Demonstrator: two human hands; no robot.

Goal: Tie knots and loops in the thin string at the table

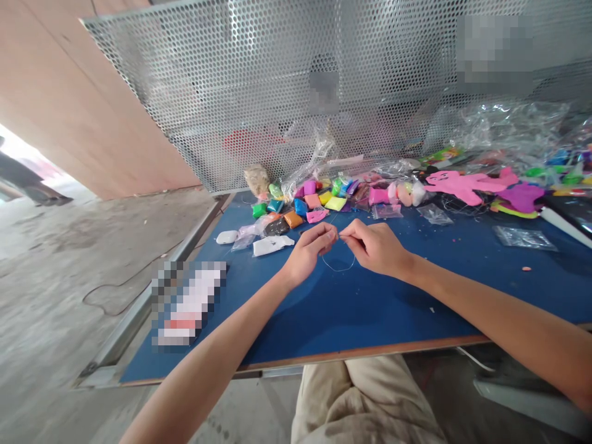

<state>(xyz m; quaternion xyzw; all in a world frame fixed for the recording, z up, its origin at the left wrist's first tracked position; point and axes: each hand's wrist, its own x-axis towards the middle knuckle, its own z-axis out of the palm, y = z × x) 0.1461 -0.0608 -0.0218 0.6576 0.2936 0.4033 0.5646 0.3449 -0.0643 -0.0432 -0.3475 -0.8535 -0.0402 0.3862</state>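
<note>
Both hands meet fingertip to fingertip above the blue table (296, 314). My left hand (313, 246) is closed in a pinch, and my right hand (372, 245) pinches just beside it. Between them runs a thin clear thread (340, 270), which hangs in a small loop under the fingers. Its ends are hidden in the fingertips. Just behind my left hand lie a white packet (272, 245) and an orange packet (293, 219). A pink packet (317, 216) sits a little beyond both hands.
Several coloured clay packets (312, 200), a pink bear-shaped piece (465, 184) and clear plastic bags (509, 126) crowd the back of the table. A perforated metal panel (277, 80) rises behind them. A white case (227, 237) lies at the left. Someone's legs (32, 179) show far left.
</note>
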